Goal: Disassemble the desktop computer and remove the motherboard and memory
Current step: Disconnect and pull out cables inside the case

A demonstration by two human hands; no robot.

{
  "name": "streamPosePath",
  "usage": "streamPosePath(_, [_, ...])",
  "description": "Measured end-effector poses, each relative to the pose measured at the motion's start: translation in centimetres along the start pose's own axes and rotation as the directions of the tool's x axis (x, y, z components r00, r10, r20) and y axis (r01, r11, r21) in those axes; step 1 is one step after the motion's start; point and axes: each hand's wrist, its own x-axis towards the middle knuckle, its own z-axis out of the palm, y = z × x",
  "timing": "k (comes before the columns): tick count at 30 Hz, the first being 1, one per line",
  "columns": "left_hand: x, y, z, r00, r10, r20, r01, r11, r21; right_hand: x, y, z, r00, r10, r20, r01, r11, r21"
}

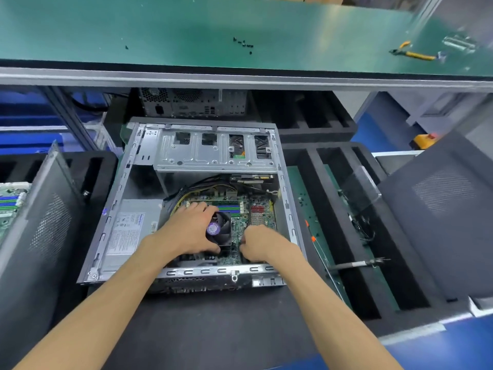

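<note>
A: Status? Where's the motherboard (pixel 241 225)?

B: In the open case (pixel 186 271), flat on the chassis floor beside the power supply (pixel 130 231). Left hand (pixel 190 232) curled around the CPU fan (pixel 220 228). Right hand (pixel 257 243) has fingers bent down at the board's near edge; can't tell if it's pinching anything.

A: Handling?

B: I'd guess stiff but fragile, with weight centred at the cooler. Lift by bare edges and the heatsink, not the components. Cables (pixel 202 186) look attached at the far side. Memory slots (pixel 229 209) sit just beyond the fan.

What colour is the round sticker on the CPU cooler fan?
Purple, on the fan hub sticker, seen in the head view beside the left hand.
</note>
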Motion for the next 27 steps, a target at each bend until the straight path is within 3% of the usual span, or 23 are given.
streamPosePath(2, [-0.1,0.3,-0.5,0.999,-0.011,0.053,0.010,1.000,0.018,-0.2,0.1,-0.2,0.999,-0.044,-0.015,0.045,0.998,0.047])
streamPosePath(5, [-0.2,1.4,-2.0,0.995,-0.011,0.096,0.019,0.996,-0.083,-1.5,0.6,-1.1,0.948,-0.202,-0.245,0.246,0.955,0.163])
streamPosePath(8, [-0.1,3.7,-4.2,0.983,0.044,-0.181,-0.113,0.914,-0.389,-3.7,1.6,-3.1,0.836,-0.238,-0.494,0.411,0.869,0.277])
streamPosePath(11, [0.2,7.3,-6.4,0.919,0.041,-0.391,-0.268,0.794,-0.546,-6.0,4.3,-4.7,0.681,-0.105,-0.725,0.496,0.794,0.351])
streamPosePath(13, [0.6,10.2,-7.3,0.900,0.078,-0.430,-0.347,0.725,-0.595,-7.3,7.0,-5.1,0.591,0.036,-0.806,0.483,0.784,0.389])
streamPosePath(15, [1.3,13.3,-7.6,0.890,0.126,-0.437,-0.404,0.663,-0.631,-8.2,10.0,-4.7,0.547,0.189,-0.816,0.411,0.788,0.458])
streamPosePath(18, [2.7,17.7,-6.9,0.909,0.218,-0.355,-0.404,0.673,-0.620,-9.2,14.1,-2.5,0.568,0.340,-0.749,0.249,0.796,0.551])
streamPosePath(22, [4.5,22.0,-4.7,0.929,0.359,-0.093,-0.363,0.829,-0.426,-10.0,18.2,2.2,0.669,0.475,-0.571,-0.001,0.770,0.638])
streamPosePath(24, [5.2,23.3,-3.5,0.921,0.388,0.030,-0.366,0.890,-0.273,-10.2,19.1,4.5,0.748,0.493,-0.444,-0.120,0.759,0.640])
streamPosePath(27, [6.2,24.1,-1.9,0.926,0.375,0.053,-0.366,0.921,-0.131,-10.0,18.5,7.8,0.868,0.434,-0.242,-0.206,0.758,0.619])
